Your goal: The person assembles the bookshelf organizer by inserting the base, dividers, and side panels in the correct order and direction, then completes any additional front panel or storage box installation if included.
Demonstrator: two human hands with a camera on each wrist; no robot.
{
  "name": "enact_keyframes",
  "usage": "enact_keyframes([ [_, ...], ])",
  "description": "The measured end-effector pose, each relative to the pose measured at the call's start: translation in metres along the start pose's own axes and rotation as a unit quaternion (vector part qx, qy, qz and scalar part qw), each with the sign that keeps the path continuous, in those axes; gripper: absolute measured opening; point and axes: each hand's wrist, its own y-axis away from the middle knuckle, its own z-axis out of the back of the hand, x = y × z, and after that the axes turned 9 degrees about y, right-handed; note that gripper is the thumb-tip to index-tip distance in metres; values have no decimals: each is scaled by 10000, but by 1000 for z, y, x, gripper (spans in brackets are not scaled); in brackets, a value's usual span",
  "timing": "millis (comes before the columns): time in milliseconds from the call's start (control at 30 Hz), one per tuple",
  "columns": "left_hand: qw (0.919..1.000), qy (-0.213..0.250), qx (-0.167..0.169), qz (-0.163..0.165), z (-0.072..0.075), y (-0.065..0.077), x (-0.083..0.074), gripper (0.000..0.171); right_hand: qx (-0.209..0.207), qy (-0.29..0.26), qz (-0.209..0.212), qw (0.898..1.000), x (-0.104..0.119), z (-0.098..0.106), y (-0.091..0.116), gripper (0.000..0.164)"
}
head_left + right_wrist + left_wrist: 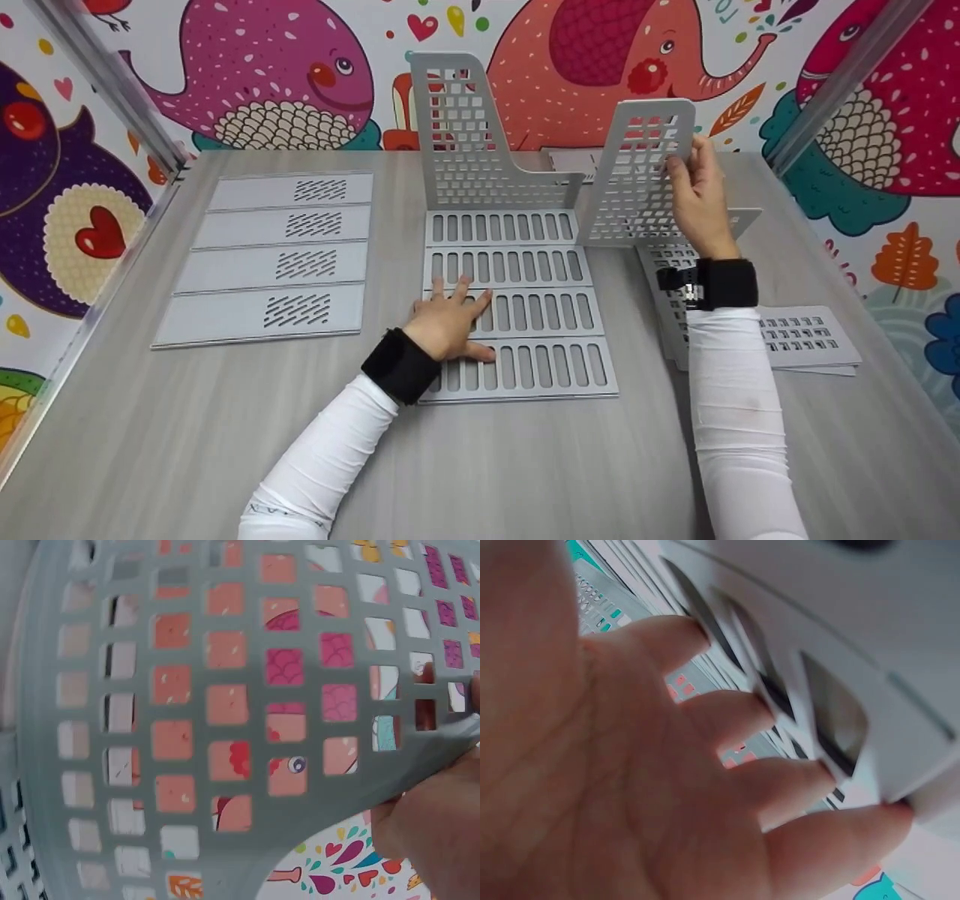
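Observation:
A light-grey slotted panel [517, 291] with rows of oblong holes lies in the middle of the table. My left hand [446, 322] rests on its left part with fingers spread; in the left wrist view the fingertips [757, 712] touch the panel's surface. At its far edge stands a grey perforated divider panel [457, 150] with a curved cut-out. My right hand [703, 199] pinches the right edge of a second perforated divider panel [251, 727], held upright. This one's lower left corner reaches the slotted panel's far right side.
Left on the table lies a flat panel [225, 262] with slanted slits. Another perforated panel [667, 315] lies partly under my right arm, beside a small stack of flat panels [810, 330]. A white flat piece [574, 161] is at the back, before the printed wall.

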Motion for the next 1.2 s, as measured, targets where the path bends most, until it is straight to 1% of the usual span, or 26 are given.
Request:
enact_keyframes([
  [100, 10000, -1, -9, -7, 0, 0, 0, 101, 395, 645, -204, 9969, -7, 3, 0, 35],
  [167, 10000, 2, -19, -16, 0, 0, 0, 101, 755, 1080, -352, 9907, -12, 7, 0, 38],
  [233, 10000, 15, -12, -31, 0, 0, 0, 101, 1108, 1451, -409, 9823, -16, 13, 2, 41],
  [333, 10000, 10, -9, -38, 0, -1, 0, 101, 1533, 1746, -419, 9717, -21, 20, 4, 44],
  [433, 10000, -47, 22, 3, 0, -1, 0, 102, 1752, 1742, -464, 9679, -23, 21, 4, 46],
  [600, 9999, -119, 18, 33, 1, -1, 0, 102, 1803, 1543, -541, 9699, -23, 14, 5, 46],
  [733, 9999, -141, -20, 43, 0, -1, 0, 102, 1761, 1413, -505, 9729, -22, 7, 4, 44],
  [800, 9999, -137, -18, 48, 0, -1, 0, 102, 1728, 1353, -557, 9740, -22, 5, 5, 43],
  [1000, 9999, -93, -34, 52, 0, 0, 0, 103, 1631, 1209, -691, 9767, -19, 2, 6, 42],
  [1200, 10000, 40, -14, 31, 1, -1, 0, 103, 1618, 1150, -802, 9768, -16, 2, 6, 43],
])
